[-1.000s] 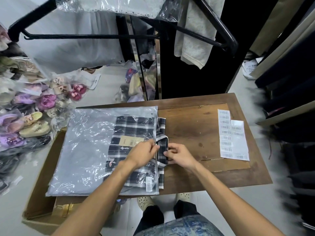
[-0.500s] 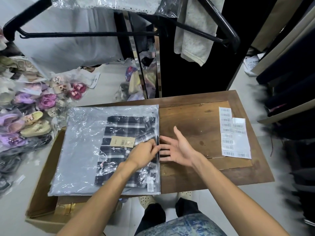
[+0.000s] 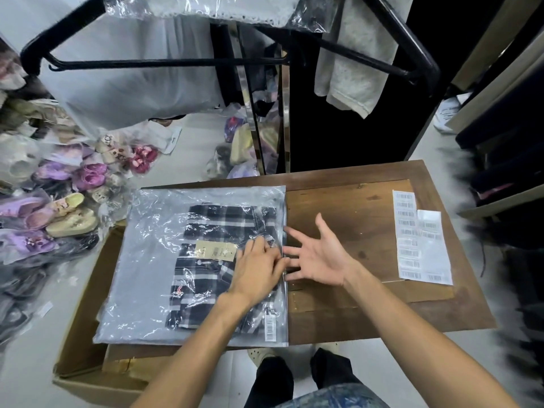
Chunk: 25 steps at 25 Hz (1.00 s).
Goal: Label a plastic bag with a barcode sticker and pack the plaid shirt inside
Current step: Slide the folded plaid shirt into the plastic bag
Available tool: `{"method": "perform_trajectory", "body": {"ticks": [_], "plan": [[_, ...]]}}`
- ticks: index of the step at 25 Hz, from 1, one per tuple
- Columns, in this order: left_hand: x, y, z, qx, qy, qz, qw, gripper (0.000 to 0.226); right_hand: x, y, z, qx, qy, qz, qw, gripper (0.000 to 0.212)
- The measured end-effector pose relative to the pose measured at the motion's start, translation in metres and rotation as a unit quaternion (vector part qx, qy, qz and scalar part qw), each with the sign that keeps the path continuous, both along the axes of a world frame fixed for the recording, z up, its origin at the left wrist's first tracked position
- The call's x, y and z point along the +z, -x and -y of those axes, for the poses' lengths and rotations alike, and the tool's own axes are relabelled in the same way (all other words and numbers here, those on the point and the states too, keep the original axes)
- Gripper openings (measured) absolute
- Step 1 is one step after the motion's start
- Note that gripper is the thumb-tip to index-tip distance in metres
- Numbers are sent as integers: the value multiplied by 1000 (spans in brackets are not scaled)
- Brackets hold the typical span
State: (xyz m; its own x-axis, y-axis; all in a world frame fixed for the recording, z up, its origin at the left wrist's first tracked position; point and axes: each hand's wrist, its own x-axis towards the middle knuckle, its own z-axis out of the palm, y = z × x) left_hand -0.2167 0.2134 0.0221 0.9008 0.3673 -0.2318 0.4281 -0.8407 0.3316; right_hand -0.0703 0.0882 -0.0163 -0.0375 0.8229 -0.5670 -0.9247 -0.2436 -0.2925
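Note:
A clear plastic bag [image 3: 153,260] lies flat on the left part of the wooden table [image 3: 368,313], its mouth toward the right. The black-and-white plaid shirt [image 3: 206,278] sits wholly inside it, with a tan tag [image 3: 216,250] on top. A barcode sticker [image 3: 270,328] is stuck at the bag's near right corner. My left hand [image 3: 257,267] presses on the bag near its mouth, fingers pinching the plastic edge. My right hand [image 3: 319,254] hovers just right of the mouth, palm up, fingers spread, holding nothing.
Sheets of barcode stickers [image 3: 418,240] lie at the table's right side. An open cardboard box [image 3: 85,343] stands under the bag at the left. Bagged shoes [image 3: 59,207] are piled on the floor at left. A black clothes rack [image 3: 406,33] with hanging garments stands behind.
The shirt's end stuck out of the bag's mouth a second ago; it has slid fully inside. My right hand let go of it and opened, palm up.

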Motion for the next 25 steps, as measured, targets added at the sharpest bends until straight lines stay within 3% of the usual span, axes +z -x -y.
{"method": "perform_trajectory", "body": {"ticks": [6,15,20,25], "plan": [[-10,9,-2,41,-13,51,998,42,-15,0,-22,23,-50,-66,996,107],[-9,10,-7,48,37,45,997,36,-21,14,-56,-6,-10,-60,998,99],[-10,4,-7,41,16,28,999,32,-5,-4,-46,-1,26,21,999,90],[-12,-16,-12,3,-18,4,1000,32,4,-44,-49,-140,98,143,975,75]]}}
